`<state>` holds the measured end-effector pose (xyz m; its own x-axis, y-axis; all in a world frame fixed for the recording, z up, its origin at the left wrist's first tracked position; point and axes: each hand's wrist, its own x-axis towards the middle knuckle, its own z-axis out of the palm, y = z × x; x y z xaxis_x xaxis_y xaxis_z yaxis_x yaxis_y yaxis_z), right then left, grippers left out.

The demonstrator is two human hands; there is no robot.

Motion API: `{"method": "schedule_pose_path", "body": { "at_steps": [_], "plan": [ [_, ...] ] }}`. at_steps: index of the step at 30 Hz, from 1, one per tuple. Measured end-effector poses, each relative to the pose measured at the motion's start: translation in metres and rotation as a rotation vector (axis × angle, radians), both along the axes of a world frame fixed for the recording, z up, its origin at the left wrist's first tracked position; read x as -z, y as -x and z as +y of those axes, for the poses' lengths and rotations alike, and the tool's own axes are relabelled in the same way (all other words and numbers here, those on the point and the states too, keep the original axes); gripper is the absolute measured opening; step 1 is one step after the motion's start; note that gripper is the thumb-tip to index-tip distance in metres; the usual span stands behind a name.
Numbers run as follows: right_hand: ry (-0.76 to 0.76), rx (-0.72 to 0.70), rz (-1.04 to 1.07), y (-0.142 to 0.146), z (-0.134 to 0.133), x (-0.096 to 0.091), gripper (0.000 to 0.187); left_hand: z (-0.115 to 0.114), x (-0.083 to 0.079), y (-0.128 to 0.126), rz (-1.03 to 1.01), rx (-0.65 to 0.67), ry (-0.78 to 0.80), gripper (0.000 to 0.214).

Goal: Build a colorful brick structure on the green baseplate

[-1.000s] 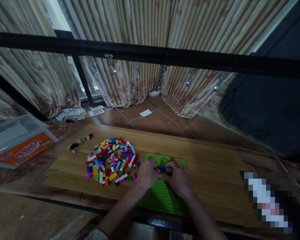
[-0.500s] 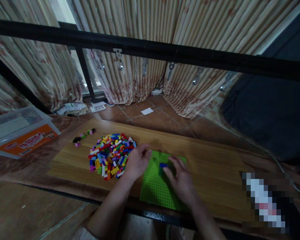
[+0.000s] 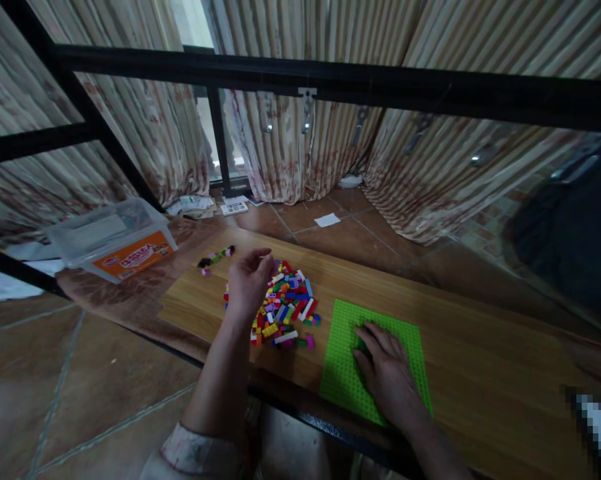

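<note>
Over the pile of mixed toy bricks (image 3: 285,307), my left hand (image 3: 247,283) is raised with its fingers loosely bent and a gap between thumb and index finger; I see nothing in it. To the right lies a bright green studded baseplate (image 3: 343,373). On it rests my right hand (image 3: 387,370), thumb and fingers closed around a dark green brick (image 3: 362,344), of which only a small part shows. Whatever else is under that palm is hidden.
A wooden board (image 3: 480,360) carries the bricks and baseplate. A short row of small figures or bricks (image 3: 215,259) lies at its far left. Beyond stands a clear plastic box (image 3: 110,230) with an orange label. A black metal rail (image 3: 330,77) crosses before striped curtains (image 3: 320,153).
The view has swung left. My left hand has moved left over the brick pile. My right hand has settled lower, and the blue brick seen earlier beside its fingers is covered.
</note>
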<state>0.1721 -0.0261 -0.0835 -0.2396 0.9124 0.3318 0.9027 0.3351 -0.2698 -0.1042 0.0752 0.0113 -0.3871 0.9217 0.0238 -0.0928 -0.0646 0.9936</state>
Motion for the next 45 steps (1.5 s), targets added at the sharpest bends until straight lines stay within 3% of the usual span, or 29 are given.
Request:
{"method": "schedule_pose_path", "body": {
  "at_steps": [3,7,13,19,24,28,31,35,39,45],
  "plan": [
    [-0.05,-0.014,0.007,0.016,-0.003,-0.01,0.032,-0.001,-0.002,0.005,-0.026,-0.01,-0.008,0.031],
    [-0.016,-0.162,0.132,0.056,-0.006,-0.019,0.032,-0.004,-0.004,0.008,-0.035,-0.011,-0.023,0.028],
    [0.03,-0.307,0.195,0.104,0.004,-0.008,0.037,-0.007,-0.004,0.011,-0.037,0.028,0.002,0.028],
    [0.019,-0.272,0.228,0.119,0.013,-0.002,0.029,-0.007,-0.001,0.012,-0.027,0.061,0.029,0.028],
    [0.031,-0.191,0.329,0.121,0.019,-0.007,0.022,-0.006,0.008,0.011,0.029,0.181,0.039,0.027],
    [-0.008,-0.04,0.513,0.112,0.022,-0.02,0.019,-0.01,0.01,0.004,0.299,0.286,0.016,0.027],
    [-0.1,0.136,0.639,0.104,0.024,-0.028,0.018,-0.019,0.011,-0.016,0.408,0.374,0.055,0.036],
    [-0.182,0.265,0.684,0.096,0.024,-0.035,0.017,-0.033,0.019,-0.054,0.355,0.559,0.118,0.035],
    [-0.206,0.265,0.626,0.09,0.022,-0.039,0.015,-0.039,0.03,-0.077,0.367,0.572,0.106,0.027],
    [-0.101,0.187,0.618,0.077,0.015,-0.043,0.016,-0.037,0.04,-0.082,0.376,0.614,0.145,0.028]
  ]
}}
